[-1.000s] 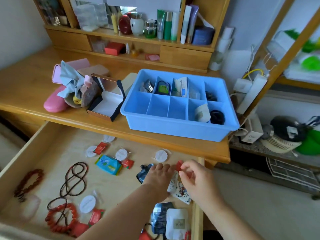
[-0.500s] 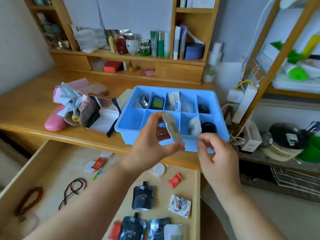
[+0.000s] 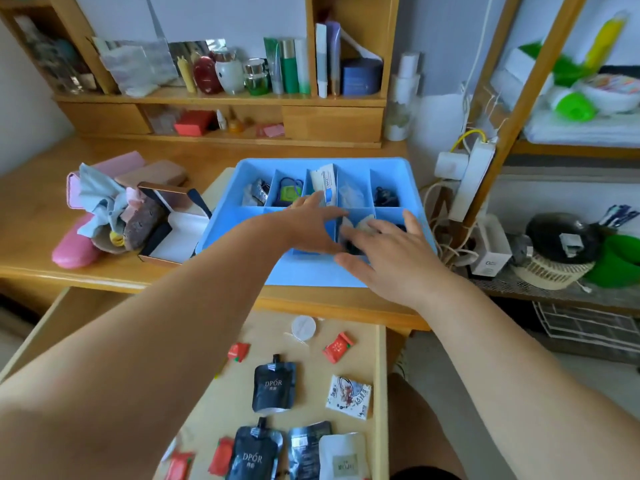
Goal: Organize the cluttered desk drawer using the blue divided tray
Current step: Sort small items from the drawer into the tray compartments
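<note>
1 head-worn view, forward and down, close over desk (image 3: 41, 209) and drawer (image 3: 379, 375)

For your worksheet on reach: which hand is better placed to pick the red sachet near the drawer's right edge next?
Probably the right hand: it hovers open over the tray's right side, above the red sachet. The left hand reaches further left.

The hands, left (image 3: 313, 225) and right (image 3: 391, 258), cover the blue tray's (image 3: 311, 275) near compartments, hiding whether the sachet is gripped; the bottom edge cuts off the drawer's (image 3: 381, 393) nearest pouches.
</note>
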`<state>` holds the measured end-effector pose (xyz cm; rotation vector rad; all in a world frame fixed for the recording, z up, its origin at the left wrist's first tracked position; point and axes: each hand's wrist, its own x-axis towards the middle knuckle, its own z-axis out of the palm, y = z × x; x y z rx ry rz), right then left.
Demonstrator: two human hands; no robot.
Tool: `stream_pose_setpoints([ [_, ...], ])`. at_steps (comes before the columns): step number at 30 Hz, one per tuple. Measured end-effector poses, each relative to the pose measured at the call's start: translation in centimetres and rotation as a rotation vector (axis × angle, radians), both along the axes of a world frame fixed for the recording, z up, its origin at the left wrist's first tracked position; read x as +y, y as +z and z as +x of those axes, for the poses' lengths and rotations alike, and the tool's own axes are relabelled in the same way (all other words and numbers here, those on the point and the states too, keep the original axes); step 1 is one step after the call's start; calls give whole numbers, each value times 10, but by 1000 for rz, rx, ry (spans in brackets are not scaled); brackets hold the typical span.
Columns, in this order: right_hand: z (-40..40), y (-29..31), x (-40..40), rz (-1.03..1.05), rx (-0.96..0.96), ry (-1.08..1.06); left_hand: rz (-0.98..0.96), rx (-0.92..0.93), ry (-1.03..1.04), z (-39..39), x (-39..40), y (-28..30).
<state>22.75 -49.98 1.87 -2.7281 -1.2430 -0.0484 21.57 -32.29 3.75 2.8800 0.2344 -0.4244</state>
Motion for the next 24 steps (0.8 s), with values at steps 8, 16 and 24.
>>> stream_pose_setpoints([
  [8,7,0,4,-16,71,25,-381,-958,-18,-110,-25,-14],
  [16,7,1,4,-41,168,-35,-266,48,-85,-213,-86,-159],
  [24,8,10,3,219,550,-114,-51,34,-145,-215,-97,-177],
])
